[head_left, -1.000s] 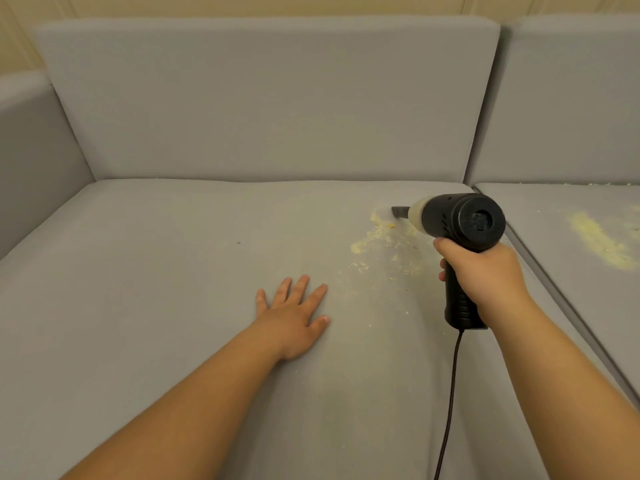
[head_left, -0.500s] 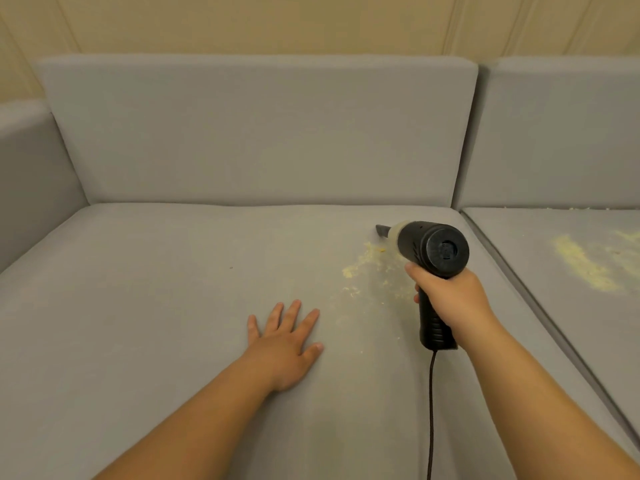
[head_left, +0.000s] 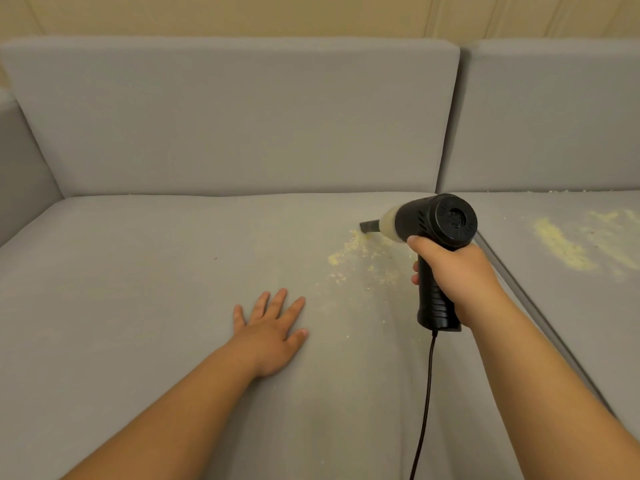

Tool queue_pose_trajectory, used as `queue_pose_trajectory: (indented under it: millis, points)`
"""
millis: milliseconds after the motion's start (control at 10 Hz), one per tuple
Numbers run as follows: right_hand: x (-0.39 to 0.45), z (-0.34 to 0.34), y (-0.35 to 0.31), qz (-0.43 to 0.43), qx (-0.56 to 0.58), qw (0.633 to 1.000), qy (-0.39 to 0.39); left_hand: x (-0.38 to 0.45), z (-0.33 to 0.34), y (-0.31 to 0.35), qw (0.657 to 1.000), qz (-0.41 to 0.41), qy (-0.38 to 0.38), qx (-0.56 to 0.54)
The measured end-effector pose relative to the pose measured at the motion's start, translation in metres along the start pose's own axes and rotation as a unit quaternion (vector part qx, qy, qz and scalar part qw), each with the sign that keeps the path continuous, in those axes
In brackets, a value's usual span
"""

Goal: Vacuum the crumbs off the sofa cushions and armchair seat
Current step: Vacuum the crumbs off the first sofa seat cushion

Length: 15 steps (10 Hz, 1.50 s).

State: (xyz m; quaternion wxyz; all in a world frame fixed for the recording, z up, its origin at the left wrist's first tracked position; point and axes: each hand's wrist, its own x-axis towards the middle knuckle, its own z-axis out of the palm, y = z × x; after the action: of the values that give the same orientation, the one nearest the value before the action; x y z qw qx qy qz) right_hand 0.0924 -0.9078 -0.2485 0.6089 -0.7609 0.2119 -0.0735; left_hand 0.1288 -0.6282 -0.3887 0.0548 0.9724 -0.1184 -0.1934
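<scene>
1. Right hand [head_left: 460, 271]: fingers wrapped round the ribbed pistol handle of a black handheld vacuum [head_left: 436, 223], thumb lying along the barrel's underside.
2. Vacuum body: barrel pointing left and away, round rear cap facing the camera, pale translucent section ahead of the black housing, dark narrow nozzle [head_left: 369, 225] at the front.
3. Nozzle tip: at the far end of a scatter of yellow crumbs [head_left: 360, 254] on the left seat cushion [head_left: 138, 271], near that cushion's right edge and close to its back edge; contact with the fabric cannot be told.
4. Power cord [head_left: 424, 410]: black, leaving the handle base and running down to the bottom edge of the view.
5. Left hand [head_left: 273, 330]: flat, palm down, fingers straight and spread, resting on the same cushion, holding nothing, left of the crumbs and nearer the front.
6. Right seat cushion [head_left: 571, 323]: across the seam, bearing a second, denser streak of crumbs [head_left: 561, 247].
7. Back cushions [head_left: 242, 116]: grey, upright behind both seats.
</scene>
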Motion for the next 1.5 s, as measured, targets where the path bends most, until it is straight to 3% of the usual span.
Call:
queue_pose_trajectory:
  millis: [500,700,900,1100,1300,1500]
  points:
    - [0.005,-0.012,0.005,-0.001,0.037,0.994,0.103,-0.001,-0.001,-0.002,1.0,0.002,-0.003,0.0]
    - [0.004,-0.016,0.005,0.014,0.011,0.998,0.064,-0.001,-0.002,0.0,1.0,0.001,-0.006,0.0]
    - [0.004,-0.018,0.005,0.01,0.016,0.994,0.109,-0.001,-0.001,-0.001,1.0,0.001,-0.005,0.001]
    - [-0.002,-0.021,0.006,0.025,0.017,0.997,0.077,-0.001,-0.002,0.0,1.0,-0.001,-0.008,0.0]
    - [-0.006,-0.023,0.005,0.01,0.028,0.993,0.117,-0.002,-0.002,-0.001,1.0,0.001,-0.01,-0.002]
    - [-0.012,-0.02,0.007,0.016,0.002,0.996,0.086,-0.001,-0.002,0.0,1.0,0.001,-0.008,-0.002]
